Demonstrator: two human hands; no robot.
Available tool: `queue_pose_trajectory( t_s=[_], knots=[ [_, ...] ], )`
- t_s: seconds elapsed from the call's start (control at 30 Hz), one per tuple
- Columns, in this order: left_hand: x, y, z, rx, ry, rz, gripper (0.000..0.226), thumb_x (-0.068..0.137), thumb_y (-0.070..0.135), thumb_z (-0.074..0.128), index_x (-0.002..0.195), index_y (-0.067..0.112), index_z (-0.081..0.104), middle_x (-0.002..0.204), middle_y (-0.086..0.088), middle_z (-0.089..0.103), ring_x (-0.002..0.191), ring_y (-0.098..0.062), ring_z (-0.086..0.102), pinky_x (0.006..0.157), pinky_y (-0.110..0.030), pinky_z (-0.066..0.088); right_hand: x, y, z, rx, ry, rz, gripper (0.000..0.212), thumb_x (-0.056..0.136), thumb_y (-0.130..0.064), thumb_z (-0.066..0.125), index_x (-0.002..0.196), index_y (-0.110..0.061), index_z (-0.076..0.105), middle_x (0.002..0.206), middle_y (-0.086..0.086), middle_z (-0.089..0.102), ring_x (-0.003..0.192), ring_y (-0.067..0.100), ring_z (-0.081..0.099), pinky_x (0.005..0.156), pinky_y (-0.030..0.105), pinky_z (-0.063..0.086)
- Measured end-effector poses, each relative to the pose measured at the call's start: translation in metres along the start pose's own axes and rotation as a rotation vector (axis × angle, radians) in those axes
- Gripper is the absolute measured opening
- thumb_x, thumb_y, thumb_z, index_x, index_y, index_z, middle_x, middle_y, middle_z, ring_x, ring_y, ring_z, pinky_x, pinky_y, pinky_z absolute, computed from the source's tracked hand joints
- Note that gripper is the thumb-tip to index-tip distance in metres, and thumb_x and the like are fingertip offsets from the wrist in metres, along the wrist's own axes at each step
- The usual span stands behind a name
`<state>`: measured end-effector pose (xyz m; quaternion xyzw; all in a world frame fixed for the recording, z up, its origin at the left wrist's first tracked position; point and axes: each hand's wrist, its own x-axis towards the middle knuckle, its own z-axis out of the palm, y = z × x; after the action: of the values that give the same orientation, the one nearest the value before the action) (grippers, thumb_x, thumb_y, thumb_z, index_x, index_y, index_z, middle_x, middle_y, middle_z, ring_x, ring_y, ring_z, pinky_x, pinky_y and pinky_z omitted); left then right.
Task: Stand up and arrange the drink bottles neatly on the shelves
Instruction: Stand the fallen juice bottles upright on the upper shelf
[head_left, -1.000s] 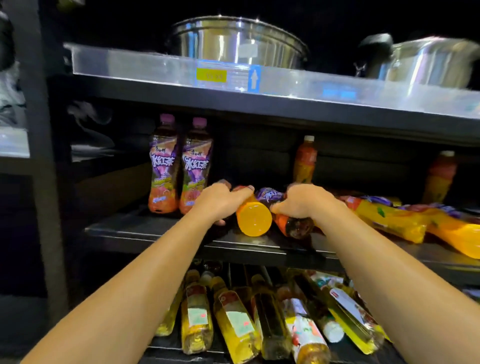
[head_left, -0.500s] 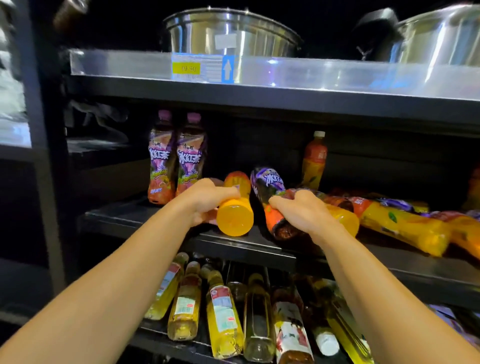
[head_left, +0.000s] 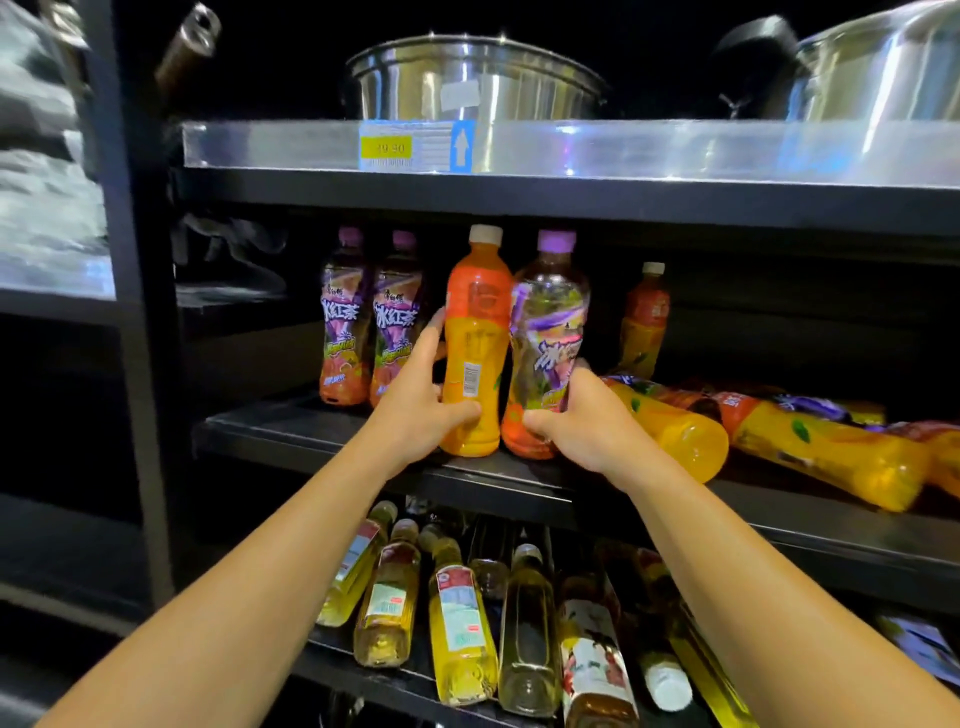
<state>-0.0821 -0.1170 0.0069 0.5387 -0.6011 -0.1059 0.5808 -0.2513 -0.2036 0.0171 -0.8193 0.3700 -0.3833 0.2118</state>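
On middle shelf (head_left: 322, 441) — left hand (head_left: 415, 410) grips orange bottle (head_left: 475, 353), right hand (head_left: 582, 426) purple-capped bottle (head_left: 548, 338).

One head-worn camera faces forward and slightly down, close to the middle shelf (head_left: 363, 441).

Left hand (head_left: 415, 410) grips an upright orange bottle (head_left: 475, 353); right hand (head_left: 582, 423) grips a purple-capped bottle (head_left: 548, 343) touching it at 3 o'clock, both on the shelf (head_left: 311, 441).
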Motion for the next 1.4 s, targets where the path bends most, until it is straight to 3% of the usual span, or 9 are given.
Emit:
queue_pose_trajectory(
  t_s=[0.17,0.33,0.57,0.73,0.83,0.97,1.13,1.3,1.4],
  knots=[
    [0.011,-0.006,0.002,0.305,0.103,-0.003,0.108,0.080,0.010,0.078,0.156,0.033,0.004,0.127,0.013,0.049,0.112,-0.005,0.053,0.090,-0.023,0.045,0.026,-0.008,0.011,-0.135,-0.091,0.136,0.081,0.092,-0.035,0.065,0.148,-0.003,0.017,0.143,0.017,0.046,0.127,0.034,0.049,0.096,0.033,0.042],
    [0.028,-0.020,0.007,0.610,0.248,-0.133,0.104,0.080,0.028,0.079,0.154,0.027,0.006,0.144,-0.014,0.037,0.125,-0.036,0.048,0.103,-0.050,0.044,0.057,-0.017,0.031,-0.241,-0.099,0.204,0.073,0.092,-0.038,0.065,0.143,-0.005,0.025,0.144,0.015,0.044,0.130,0.033,0.046,0.101,0.037,0.040],
    [0.050,-0.007,0.001,0.778,0.149,-0.344,0.108,0.087,0.026,0.071,0.154,0.031,-0.013,0.146,-0.015,0.038,0.120,-0.040,0.053,0.092,-0.051,0.049,0.077,-0.020,0.029,-0.499,-0.134,0.210,0.082,0.084,-0.053,0.067,0.140,-0.004,0.033,0.134,0.013,0.053,0.120,0.034,0.055,0.093,0.038,0.047],
    [0.025,0.002,0.002,0.648,0.246,-0.070,0.087,0.083,0.035,0.075,0.151,0.017,0.023,0.124,-0.011,0.054,0.109,-0.032,0.057,0.085,-0.042,0.049,0.043,-0.008,-0.042,-0.493,0.026,0.141,0.042,0.084,-0.051,0.065,0.120,-0.031,0.058,0.118,0.000,0.063,0.106,0.025,0.060,0.091,0.035,0.051],
    [0.021,0.019,0.027,0.562,0.146,-0.024,0.055,0.086,0.043,0.069,0.129,0.014,0.051,0.112,-0.005,0.056,0.103,-0.025,0.055,0.081,-0.033,0.044,0.022,0.012,-0.087,-0.698,-0.073,0.258,0.046,0.089,-0.053,0.058,0.127,-0.027,0.058,0.129,0.006,0.059,0.113,0.029,0.057,0.088,0.033,0.047],
    [0.038,0.029,0.082,0.564,-0.052,-0.079,0.068,0.087,0.059,0.059,0.138,0.016,0.049,0.118,-0.009,0.065,0.109,-0.026,0.059,0.090,-0.035,0.050,0.004,0.025,-0.094,-0.767,-0.258,0.284,0.072,0.089,-0.058,0.055,0.143,-0.012,0.046,0.139,0.011,0.052,0.122,0.030,0.053,0.094,0.033,0.043],
    [0.059,0.044,0.127,0.667,-0.224,-0.346,0.080,0.084,0.076,0.047,0.126,0.008,0.054,0.122,-0.016,0.059,0.101,-0.032,0.062,0.080,-0.036,0.054,-0.016,0.038,-0.113,-0.401,-0.299,0.178,0.061,0.094,-0.064,0.039,0.110,-0.013,0.070,0.106,0.006,0.070,0.095,0.019,0.064,0.090,0.037,0.051],
    [0.072,0.070,0.134,0.508,-0.408,-0.485,0.071,0.075,0.068,0.069,0.102,0.003,0.062,0.100,-0.015,0.067,0.082,-0.031,0.071,0.075,-0.043,0.062,-0.002,0.062,-0.142,-0.375,-0.030,0.182,0.038,0.098,-0.050,0.045,0.110,-0.022,0.069,0.111,0.001,0.067,0.101,0.022,0.061,0.088,0.035,0.047],
    [0.078,0.069,0.141,0.558,-0.482,-0.512,0.051,0.078,0.053,0.072,0.097,0.006,0.068,0.091,-0.014,0.072,0.071,-0.026,0.071,0.066,-0.037,0.062,0.024,0.081,-0.132,-0.504,-0.047,0.203,0.037,0.095,-0.052,0.049,0.110,-0.022,0.067,0.111,0.004,0.066,0.099,0.024,0.061,0.085,0.035,0.049]
  ],
)
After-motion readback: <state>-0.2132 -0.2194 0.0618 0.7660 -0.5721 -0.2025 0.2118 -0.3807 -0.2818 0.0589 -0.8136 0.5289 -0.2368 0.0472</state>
